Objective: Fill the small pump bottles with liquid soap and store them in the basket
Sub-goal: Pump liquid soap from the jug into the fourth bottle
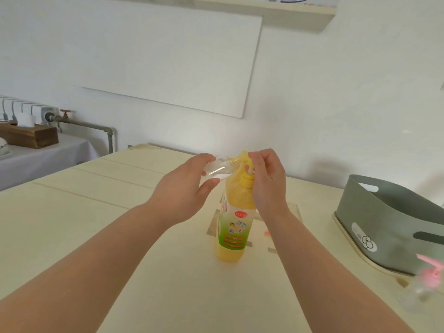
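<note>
A white wall with a pale board on it backs a cream table (96, 224), and in the head view everything turns on the tall yellow soap bottle (231, 236), which stands upright at the table's middle, full nearly to the shoulder. Its pump (247, 181) is at the top, and the right hand (266, 186) reaches in from the bottle's right, fingers curled over the pump's spout. From the bottle's left, the left hand (189, 188) wraps fingers and thumb round a small clear bottle (217, 168). This lies almost level, long axis pointing across at the spout, its mouth right at the nozzle. Whether any soap has gone in is too faint to tell. The next press probably depends on keeping that mouth under the nozzle. Well to the right of the soap bottle sits a grey-green basket (384, 227); no bottle shows in the part of its inside on view. Nearer the camera from the basket, a blurred second small bottle with a pink pump (430, 275) stands on the table.
</note>
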Demonstrator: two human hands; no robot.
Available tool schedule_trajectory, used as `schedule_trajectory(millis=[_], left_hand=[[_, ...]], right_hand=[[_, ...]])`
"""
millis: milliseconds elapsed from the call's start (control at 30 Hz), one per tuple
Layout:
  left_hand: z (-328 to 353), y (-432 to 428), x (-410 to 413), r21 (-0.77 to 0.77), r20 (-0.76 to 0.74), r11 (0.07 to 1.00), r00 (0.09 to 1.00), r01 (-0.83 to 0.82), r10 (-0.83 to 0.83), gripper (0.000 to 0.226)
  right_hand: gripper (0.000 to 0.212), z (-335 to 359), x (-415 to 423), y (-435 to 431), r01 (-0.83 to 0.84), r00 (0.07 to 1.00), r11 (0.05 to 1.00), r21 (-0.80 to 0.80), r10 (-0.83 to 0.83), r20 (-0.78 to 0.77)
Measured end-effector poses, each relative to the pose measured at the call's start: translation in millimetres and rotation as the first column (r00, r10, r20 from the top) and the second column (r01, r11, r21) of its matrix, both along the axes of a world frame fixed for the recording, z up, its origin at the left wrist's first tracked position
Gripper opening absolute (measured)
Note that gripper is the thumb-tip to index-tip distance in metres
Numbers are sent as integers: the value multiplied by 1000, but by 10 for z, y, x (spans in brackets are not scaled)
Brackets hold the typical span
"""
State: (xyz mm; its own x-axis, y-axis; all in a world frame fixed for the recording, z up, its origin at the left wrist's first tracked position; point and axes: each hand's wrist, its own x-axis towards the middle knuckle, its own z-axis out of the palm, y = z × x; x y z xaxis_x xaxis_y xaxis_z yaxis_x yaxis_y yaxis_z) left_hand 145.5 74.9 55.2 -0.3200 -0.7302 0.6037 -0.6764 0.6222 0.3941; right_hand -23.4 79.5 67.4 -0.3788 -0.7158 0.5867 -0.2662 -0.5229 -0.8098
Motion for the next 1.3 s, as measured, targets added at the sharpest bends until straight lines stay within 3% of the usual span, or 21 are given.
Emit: schedule_trajectory(millis=[300, 500, 733, 900, 1300], left_hand=[[-84, -44, -17, -53, 97, 999, 995, 5, 1, 42], [-20, -5, -26, -136, 73, 991, 997, -9, 19, 64], [129, -9, -41, -80, 55, 994, 996, -69, 73, 50], [95, -82, -43, -46, -7, 998, 999, -41, 41, 39], [-57, -23, -47, 7, -122, 1000, 992, 21, -20, 32]], right_hand=[[30, -82, -14, -26, 11, 997, 1000, -2, -11, -72], [24, 7, -17, 54, -12, 998, 999, 35, 14, -57], [24, 40, 18, 35, 42, 984, 996, -76, -54, -171], [23, -30, 42, -66, 38, 992, 993, -109, -50, -112], [25, -91, -86, -10, -7, 988, 999, -38, 1, -156]])
